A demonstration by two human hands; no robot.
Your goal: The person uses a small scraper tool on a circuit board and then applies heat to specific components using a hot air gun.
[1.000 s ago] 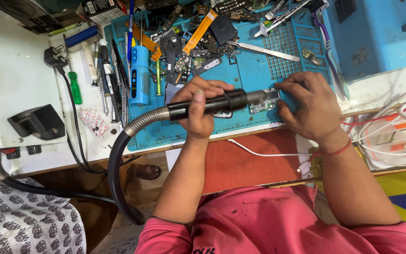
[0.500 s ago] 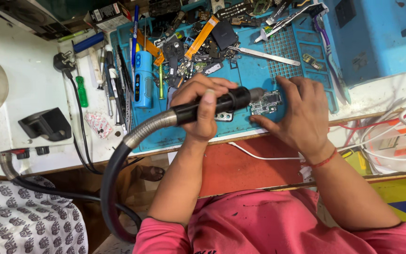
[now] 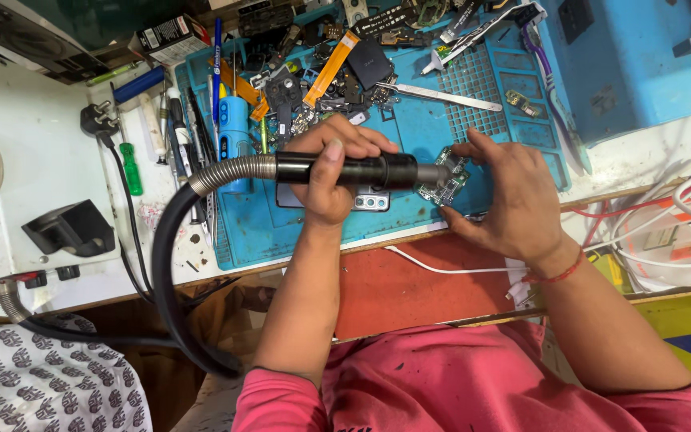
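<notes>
My left hand (image 3: 331, 172) grips the black handle of a hot-air tool (image 3: 361, 171), held level with its metal nozzle pointing right. A ribbed black hose (image 3: 171, 264) curves from the handle down past the bench edge. The nozzle tip sits right at a small green circuit board (image 3: 445, 184) lying on the blue work mat (image 3: 409, 128). My right hand (image 3: 505, 196) rests on the mat with its fingers steadying the board's right side. A phone body (image 3: 371, 198) lies under the tool, mostly hidden.
Loose phone parts, flex cables and tweezers (image 3: 449, 98) litter the mat's far side. Screwdrivers and a blue cylinder tool (image 3: 234, 128) lie at its left. A black holder (image 3: 69, 228) sits on the white bench left. White cables (image 3: 673, 232) pile at the right.
The view shifted slightly. The tool handle has come down from a tilt to level, its nozzle closer to the board. My right hand stays on the board.
</notes>
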